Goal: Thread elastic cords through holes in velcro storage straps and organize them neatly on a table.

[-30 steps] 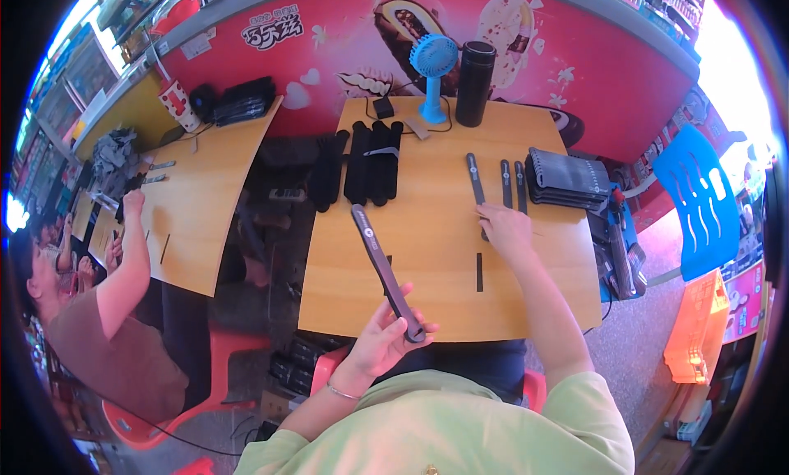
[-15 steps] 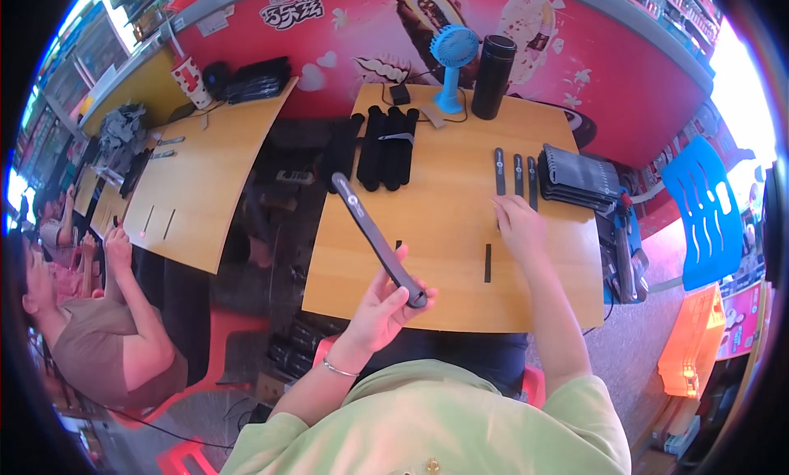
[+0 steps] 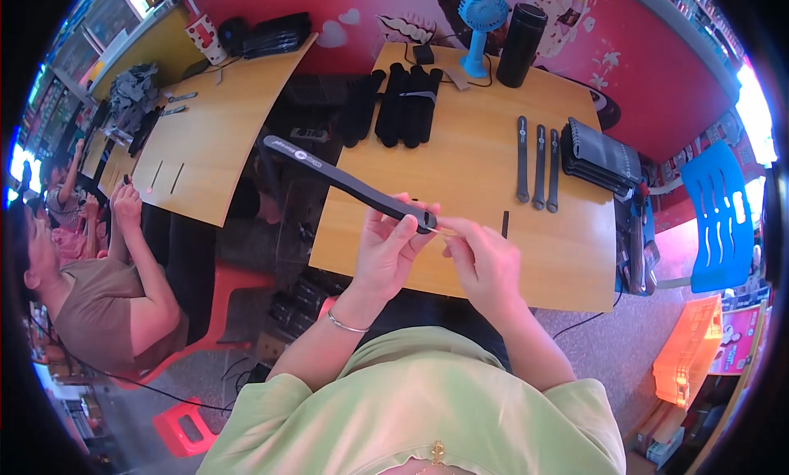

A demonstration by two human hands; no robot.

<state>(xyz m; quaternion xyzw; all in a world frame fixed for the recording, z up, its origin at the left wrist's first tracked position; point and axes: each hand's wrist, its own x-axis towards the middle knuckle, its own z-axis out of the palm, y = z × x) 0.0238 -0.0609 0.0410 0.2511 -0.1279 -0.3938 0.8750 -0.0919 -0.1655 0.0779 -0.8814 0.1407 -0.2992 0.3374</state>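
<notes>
A long dark grey strap with a rounded, slotted end sticks out to the far left from my left hand. My left thumb and fingers pinch it close to that slotted end. At the slot, my right hand has its thumb and forefinger pressed together on a thin pale stick-like thing; its exact kind is too small to tell. Three similar straps lie side by side on the table. A short black strip lies just beyond my right hand.
Black rolled bundles lie at the table's far left. At its right edge sits a stack of dark grey sheets. A blue fan and black tumbler stand at the back. A co-worker sits left, at another table.
My right hand has come back from the straps on the table to the held strap's slotted end. The held strap has swung flatter toward the left, and the view has shifted.
</notes>
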